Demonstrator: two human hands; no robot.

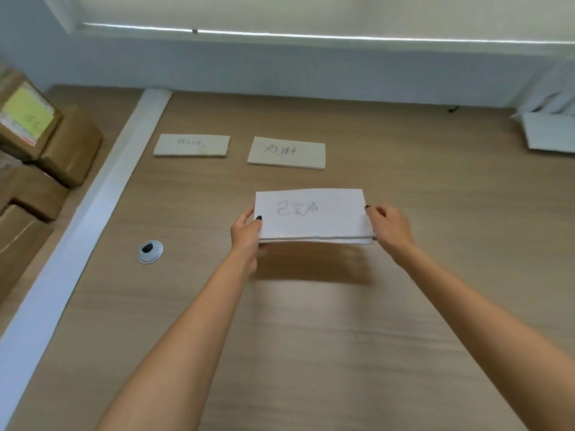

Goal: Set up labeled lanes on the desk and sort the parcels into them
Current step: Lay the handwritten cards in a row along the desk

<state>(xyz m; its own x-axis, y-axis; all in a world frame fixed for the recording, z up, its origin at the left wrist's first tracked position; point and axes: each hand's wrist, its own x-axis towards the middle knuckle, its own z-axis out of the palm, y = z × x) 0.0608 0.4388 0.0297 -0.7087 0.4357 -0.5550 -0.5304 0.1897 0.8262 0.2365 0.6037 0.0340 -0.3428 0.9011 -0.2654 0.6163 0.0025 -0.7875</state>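
Observation:
I hold a folded white paper label (312, 216) with handwritten characters above the wooden desk (311, 321). My left hand (247, 233) pinches its left edge, and my right hand (389, 227) pinches its right edge. The label casts a shadow on the desk beneath it. Two other handwritten paper labels lie flat farther back: one at the left (192, 145) and one in the middle (286, 152). Several brown cardboard parcels (37, 169) are stacked at the left, beyond a white strip; the top one carries a yellow-green sticker (28, 115).
A long white strip (87, 219) runs diagonally along the desk's left side. A round grey cable grommet (150, 251) sits in the desk left of my left arm. White paper sheets (549, 132) lie at the back right corner. A wall closes off the desk's far edge.

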